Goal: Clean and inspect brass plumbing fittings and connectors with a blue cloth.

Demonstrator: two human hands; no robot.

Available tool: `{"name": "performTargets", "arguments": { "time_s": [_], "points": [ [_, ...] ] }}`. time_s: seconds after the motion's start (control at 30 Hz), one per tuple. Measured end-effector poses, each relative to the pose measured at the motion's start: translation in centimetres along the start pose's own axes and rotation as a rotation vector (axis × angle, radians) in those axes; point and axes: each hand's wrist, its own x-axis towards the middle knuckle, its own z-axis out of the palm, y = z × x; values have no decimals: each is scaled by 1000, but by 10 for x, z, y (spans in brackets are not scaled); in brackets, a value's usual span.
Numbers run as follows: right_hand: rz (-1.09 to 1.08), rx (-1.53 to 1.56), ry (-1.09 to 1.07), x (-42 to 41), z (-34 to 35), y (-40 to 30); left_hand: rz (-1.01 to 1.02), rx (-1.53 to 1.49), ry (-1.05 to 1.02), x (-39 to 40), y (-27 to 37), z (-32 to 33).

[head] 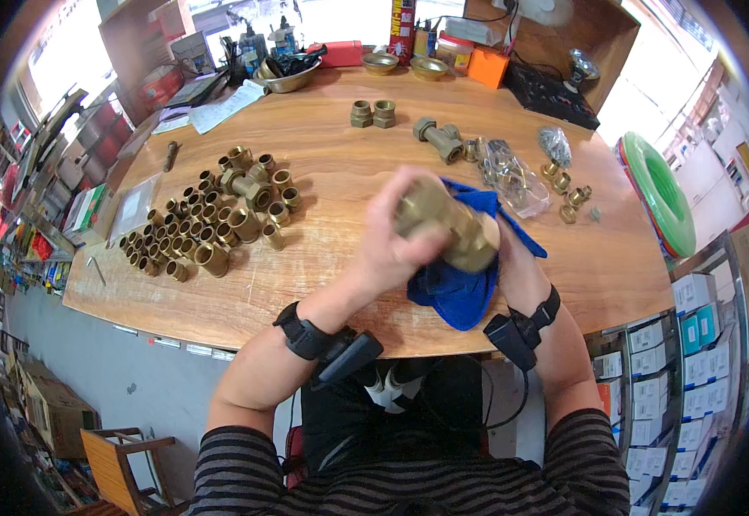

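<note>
My left hand (400, 232) grips the left end of a large brass pipe fitting (455, 226), which is blurred. At the fitting's right end, my right hand (506, 242) is mostly hidden behind the fitting and a blue cloth (455, 293); its fingers do not show clearly. The cloth hangs under and behind the fitting, over the table. Many short brass fittings (184, 229) stand in a cluster to the left, with a tee-shaped brass fitting (245, 187) among them. Two hex-ended brass fittings (372, 114) stand beyond my hands, and another brass tee fitting (440, 138) lies to their right.
Clear plastic bags of parts (516, 180) and small brass fittings (564, 180) lie on the right of the wooden table (323, 284). A hex key (97, 271) and a bolt (170, 156) lie at left. Metal bowls (379, 62) and an orange box (488, 66) line the back.
</note>
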Motion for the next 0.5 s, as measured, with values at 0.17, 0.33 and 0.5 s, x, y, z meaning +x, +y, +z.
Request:
{"name": "performTargets", "arguments": {
  "time_s": [0.17,0.33,0.5],
  "points": [
    [-434,94,-411,18,-15,-24,-470,-484,198,15,12,-10],
    [-493,-76,-254,2,-12,-27,-782,-795,238,17,4,-5],
    [-828,-1231,-28,16,33,-18,-844,-1077,129,8,14,7]
  ]
}}
